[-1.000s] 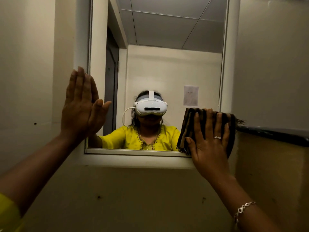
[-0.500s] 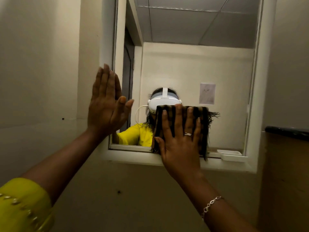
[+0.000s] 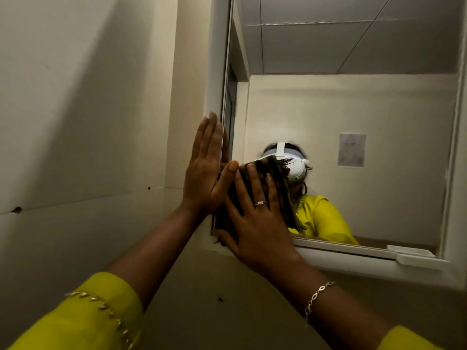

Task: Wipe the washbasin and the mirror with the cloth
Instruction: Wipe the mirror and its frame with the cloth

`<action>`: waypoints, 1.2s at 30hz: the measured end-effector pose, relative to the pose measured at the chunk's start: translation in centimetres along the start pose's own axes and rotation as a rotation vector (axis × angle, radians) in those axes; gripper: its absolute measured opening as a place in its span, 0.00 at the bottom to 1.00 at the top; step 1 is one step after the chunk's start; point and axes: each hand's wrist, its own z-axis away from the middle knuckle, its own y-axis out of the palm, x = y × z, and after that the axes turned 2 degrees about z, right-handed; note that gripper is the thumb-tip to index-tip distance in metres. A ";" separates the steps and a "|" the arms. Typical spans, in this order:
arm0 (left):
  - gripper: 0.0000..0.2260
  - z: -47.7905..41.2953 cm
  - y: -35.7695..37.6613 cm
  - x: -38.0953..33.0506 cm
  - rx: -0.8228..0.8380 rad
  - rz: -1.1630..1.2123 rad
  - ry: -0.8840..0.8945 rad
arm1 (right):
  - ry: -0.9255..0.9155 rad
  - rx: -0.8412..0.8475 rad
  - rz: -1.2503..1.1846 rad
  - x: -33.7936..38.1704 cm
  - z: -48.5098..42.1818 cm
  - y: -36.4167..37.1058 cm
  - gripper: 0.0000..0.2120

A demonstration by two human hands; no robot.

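We have our right hand (image 3: 255,221) spread flat, fingers wide, pressing the dark striped cloth (image 3: 275,183) against the mirror (image 3: 353,102) at its lower left corner. The cloth lies between palm and glass, its fringed top edge poking out above our fingertips and its long axis running roughly up and down. Our left hand (image 3: 206,170) is open and holds nothing; it stands flat and upright against the mirror's left frame (image 3: 214,72), its thumb touching the cloth's upper left corner.

What the next stroke turns on, in our judgement, is that the cloth sits hard against the left edge, so almost all of the unwiped glass lies up and to the right of it. The right hand is the one on the cloth and the nearer to that open stretch; the left looks to be only bracing. A sweep rightward along the bottom edge, or straight up the left edge, seems the natural choice. The washbasin is out of view.
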 end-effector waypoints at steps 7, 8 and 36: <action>0.36 0.6 0.1 0.1 0.024 -0.048 0.003 | -0.238 0.002 0.021 -2.1 1.0 -0.3 0.27; 0.36 0.7 0.1 0.1 0.026 -0.054 0.003 | -0.286 0.006 0.027 -2.6 1.2 -0.4 0.26; 0.34 6.1 2.3 -3.5 0.291 -0.437 0.279 | -0.021 0.589 -0.624 -20.6 11.5 -9.5 0.16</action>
